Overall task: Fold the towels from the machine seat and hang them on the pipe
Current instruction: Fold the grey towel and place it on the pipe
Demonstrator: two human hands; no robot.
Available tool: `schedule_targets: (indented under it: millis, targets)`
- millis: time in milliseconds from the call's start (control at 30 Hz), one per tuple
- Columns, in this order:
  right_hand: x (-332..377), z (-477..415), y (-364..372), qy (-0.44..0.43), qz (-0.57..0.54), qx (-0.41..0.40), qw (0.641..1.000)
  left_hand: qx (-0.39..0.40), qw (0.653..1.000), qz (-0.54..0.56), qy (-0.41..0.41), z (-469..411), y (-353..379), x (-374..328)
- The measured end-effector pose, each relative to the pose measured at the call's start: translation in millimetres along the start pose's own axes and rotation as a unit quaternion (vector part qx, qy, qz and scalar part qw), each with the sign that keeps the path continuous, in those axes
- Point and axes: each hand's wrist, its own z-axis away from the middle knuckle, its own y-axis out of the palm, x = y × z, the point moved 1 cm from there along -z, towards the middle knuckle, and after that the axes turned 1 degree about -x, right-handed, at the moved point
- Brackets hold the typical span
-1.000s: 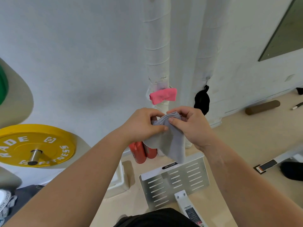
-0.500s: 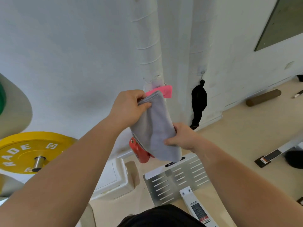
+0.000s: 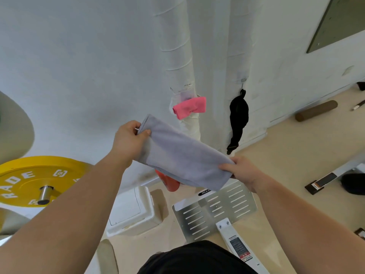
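the grey towel (image 3: 181,157) is folded into a long band and held in the air in front of the pipe (image 3: 177,56), stretched between both hands. it slopes from upper left down to lower right. the left hand (image 3: 128,141) pinches the upper end, thumb on the near face and fingers curled behind the edge. the right hand (image 3: 241,171) grips the lower end, with its thumb lying on top of the cloth and the other fingers hidden beneath. the towel touches nothing but the 2 hands.

the pipe is white, wrapped in tape, and runs upright against the white wall. a pink towel (image 3: 189,107) hangs on it at a rough taped joint, just above the grey towel's upper half and apart from it. right of the pipe, a black cloth (image 3: 238,119) hangs from a hook at a wall corner.

below the grey towel, a red thing (image 3: 169,182) shows partly under its lower edge; what it is cannot be told. a slotted metal plate (image 3: 215,216) sits on the floor under the right hand, with a white box (image 3: 132,212) to its left. a yellow weight disc (image 3: 29,180) on a steel bar is at far left. a brown roller (image 3: 316,110) lies on the floor by the wall at right.
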Motion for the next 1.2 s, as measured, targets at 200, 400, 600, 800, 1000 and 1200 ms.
schedule_targets:
  millis: [200,400,600,800,1000,1200]
  targets:
    - [25,12,12,-0.014,-0.077,-0.102,0.992,0.043,0.999,-0.015,0.001,24,22,11]
    - [62,28,51,-0.050,-0.107,-0.080,0.990,0.077,0.996,-0.033,0.038,54,54,6]
    - [79,32,79,-0.054,-0.135,-0.083,0.986,0.113,0.988,-0.022,0.106,79,74,-6]
    - [89,32,86,-0.042,-0.212,-0.081,0.973,0.140,0.983,-0.011,0.117,83,78,-10]
    - [97,35,75,-0.050,-0.238,-0.047,0.969,0.146,0.982,0.009,0.116,81,71,-14]
    - [86,30,35,-0.242,0.033,0.005,0.970,0.275,0.952,-0.033,0.133,59,51,-29]
